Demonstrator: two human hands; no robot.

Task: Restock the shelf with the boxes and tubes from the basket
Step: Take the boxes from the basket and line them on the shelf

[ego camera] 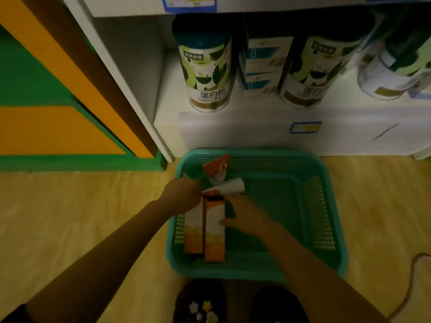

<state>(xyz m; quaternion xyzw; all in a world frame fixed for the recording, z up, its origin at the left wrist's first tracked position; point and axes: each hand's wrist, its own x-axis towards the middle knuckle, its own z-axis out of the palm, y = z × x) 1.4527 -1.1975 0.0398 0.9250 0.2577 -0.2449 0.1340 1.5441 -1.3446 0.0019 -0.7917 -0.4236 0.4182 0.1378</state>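
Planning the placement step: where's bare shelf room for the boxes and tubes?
Free: the shelf strip between the left side wall and the leftmost can, and the front edge ahead of the cans. Crowded: right of that can, blue boxes and two more cans stand nearly side by side.

The left hand (184,191) covers the far ends of two orange boxes (214,231) and the crimped end of a white tube (229,186), so its fingers cannot be told as gripping or loose. The rightmost can (396,73) is cut by the picture's edge, and the blue shelf label (306,127) is too blurred to read.
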